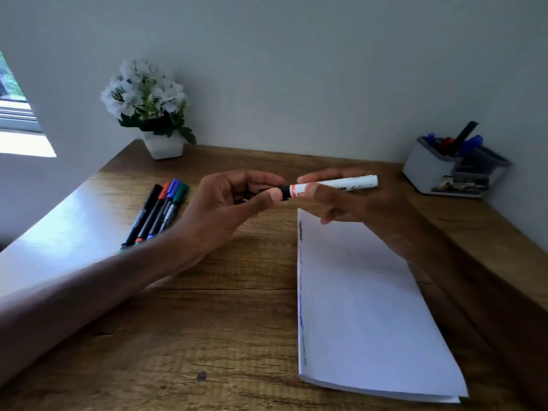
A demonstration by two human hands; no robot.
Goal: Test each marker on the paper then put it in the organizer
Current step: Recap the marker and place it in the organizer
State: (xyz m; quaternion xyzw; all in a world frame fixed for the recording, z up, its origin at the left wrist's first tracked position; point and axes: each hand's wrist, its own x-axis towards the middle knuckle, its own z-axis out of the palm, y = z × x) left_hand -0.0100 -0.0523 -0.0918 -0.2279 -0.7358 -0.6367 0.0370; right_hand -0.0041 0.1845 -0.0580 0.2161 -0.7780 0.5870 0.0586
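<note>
Both my hands hold a white marker (350, 183) with a black cap level above the desk. My right hand (353, 200) grips its white barrel. My left hand (228, 203) pinches the black cap end between thumb and fingers. Below and to the right lies the white paper pad (364, 307), with faint pen strokes along its left edge. Several thin markers (157, 213), black, red, blue and green, lie side by side on the desk left of my left hand. The grey organizer (430, 170) stands at the back right with markers standing in it.
A white pot of white flowers (148, 105) stands at the back left against the wall. The wooden desk (222, 321) runs to a wall at the back and right. A bright window is at the far left.
</note>
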